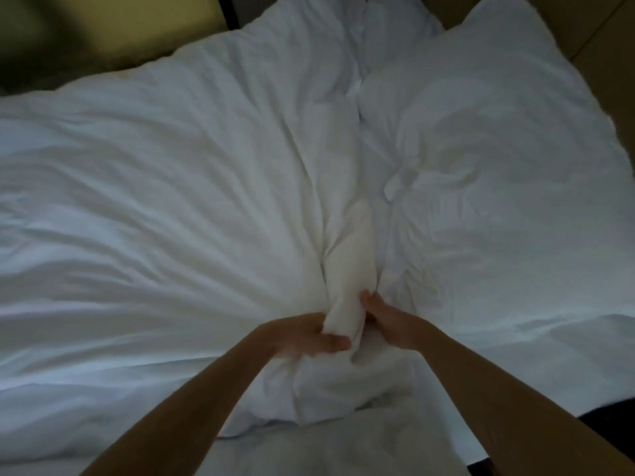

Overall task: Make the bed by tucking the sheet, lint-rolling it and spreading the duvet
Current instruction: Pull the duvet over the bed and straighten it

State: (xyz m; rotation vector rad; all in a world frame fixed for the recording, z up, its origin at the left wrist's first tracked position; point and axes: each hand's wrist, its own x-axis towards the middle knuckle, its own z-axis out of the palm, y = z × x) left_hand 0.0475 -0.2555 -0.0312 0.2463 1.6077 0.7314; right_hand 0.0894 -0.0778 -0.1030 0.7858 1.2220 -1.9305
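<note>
Head view: white duvet (pixel 154 201) covers most of the bed, far edge along a yellowish wall (pixel 137 25) top left; a dark strip (pixel 611 417) shows lower right. L hand (pixel 309 336) & R hand (pixel 388 321) both clutch one bunched duvet ridge at centre (fingers curled into it). A pillow (pixel 481 132) lies upper right, just beside the ridge.

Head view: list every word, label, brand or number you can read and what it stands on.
None: no word, label, brand or number shows. The white duvet, gripped by the left hand and the right hand, bears no print.
</note>
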